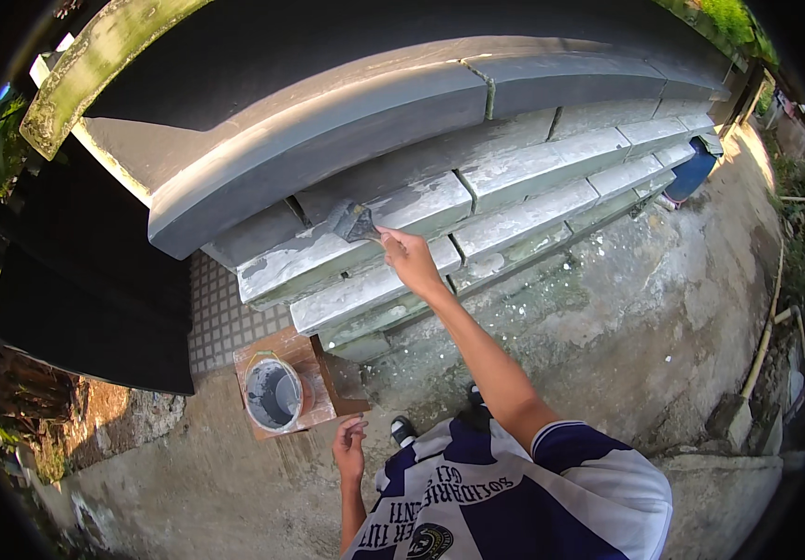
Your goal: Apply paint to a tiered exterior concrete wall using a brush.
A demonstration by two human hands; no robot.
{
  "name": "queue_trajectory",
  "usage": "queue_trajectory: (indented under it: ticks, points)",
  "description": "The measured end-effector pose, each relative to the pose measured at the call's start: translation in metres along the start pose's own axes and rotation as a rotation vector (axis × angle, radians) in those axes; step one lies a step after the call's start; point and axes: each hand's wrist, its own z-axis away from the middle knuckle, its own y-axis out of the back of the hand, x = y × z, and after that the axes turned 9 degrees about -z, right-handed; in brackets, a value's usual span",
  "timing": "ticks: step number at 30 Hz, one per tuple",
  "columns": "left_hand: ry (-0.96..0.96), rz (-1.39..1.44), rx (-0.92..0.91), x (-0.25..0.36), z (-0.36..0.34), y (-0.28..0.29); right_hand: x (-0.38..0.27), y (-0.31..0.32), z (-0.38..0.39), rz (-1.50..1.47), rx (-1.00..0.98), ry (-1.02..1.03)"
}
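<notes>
My right hand (409,261) is closed around the handle of a wide paintbrush (354,222). The brush's dark grey bristles lie against the top of a pale, patchy stone step (421,199), close to a darker grey wet-looking area. Down by my body, my left hand (349,446) hangs with its fingers loosely curled and apart, and nothing shows in it. Just left of that hand, a small bucket (303,397) of grey paint stands on a brown wooden stool (262,431). The bucket's thin handle rests toward its far rim.
Above the steps runs a smooth grey ledge (328,121) with dark gaps between its sections. A lower step (515,227) juts out nearer me. A blue container (692,175) stands at the steps' far right end. Tiled floor (225,313) lies left; stained concrete (599,345) lies right.
</notes>
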Motion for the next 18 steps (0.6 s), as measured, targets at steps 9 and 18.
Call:
queue_trajectory:
  ticks: [9,18]
  points:
    - [0.002,-0.034,0.070,0.010,0.005,-0.018,0.003,0.129,-0.048,0.103,0.760,0.191]
    - [-0.005,-0.323,-0.112,0.000,0.003,-0.059,-0.009,0.069,0.005,-0.053,0.089,-0.103]
